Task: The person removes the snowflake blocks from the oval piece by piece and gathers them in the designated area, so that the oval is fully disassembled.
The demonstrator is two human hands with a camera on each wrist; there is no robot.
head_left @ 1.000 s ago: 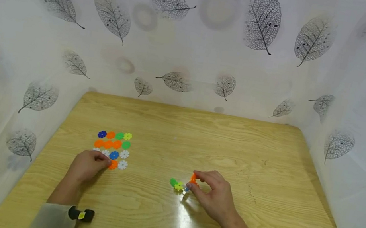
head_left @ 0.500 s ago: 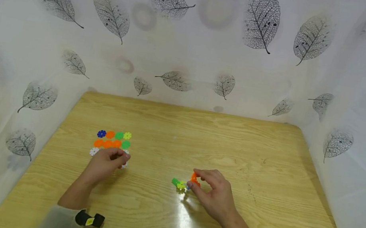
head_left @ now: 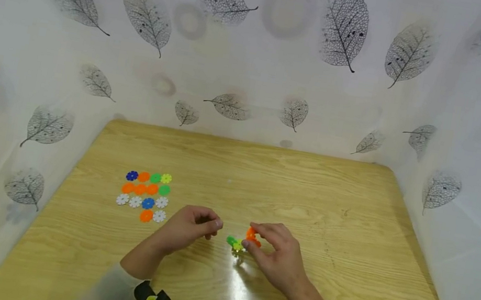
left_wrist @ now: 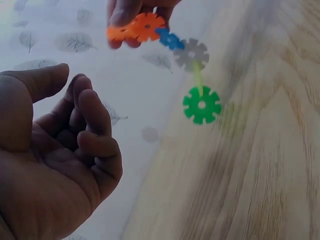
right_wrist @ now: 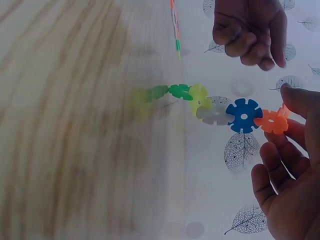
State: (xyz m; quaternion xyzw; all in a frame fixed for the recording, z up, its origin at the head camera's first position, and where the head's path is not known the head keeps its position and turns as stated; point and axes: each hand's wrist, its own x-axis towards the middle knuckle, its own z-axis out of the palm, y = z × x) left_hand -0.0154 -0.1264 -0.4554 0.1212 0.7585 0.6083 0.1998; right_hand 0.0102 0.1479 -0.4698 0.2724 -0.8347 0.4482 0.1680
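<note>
Leaf-printed cloth [head_left: 235, 69] backs a wood-grain desk [head_left: 309, 193].
Right grip [head_left: 281, 257] pinches a notched-disc chain [right_wrist: 236, 115]; left grip [head_left: 188, 227] is loosely parted.

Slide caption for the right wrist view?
Right hand holds a notched-disc chain by its orange end, left hand apart.

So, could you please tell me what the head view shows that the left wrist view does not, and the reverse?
Only the head view: loose flower discs in rows on the wooden table, and the black wrist bands.

Only the left wrist view: the palm side of the left hand and, plainly, a blue disc in the chain.

Both: the left hand empty, the right hand pinching the chain's orange end, the table and the leaf-patterned cloth.
</note>
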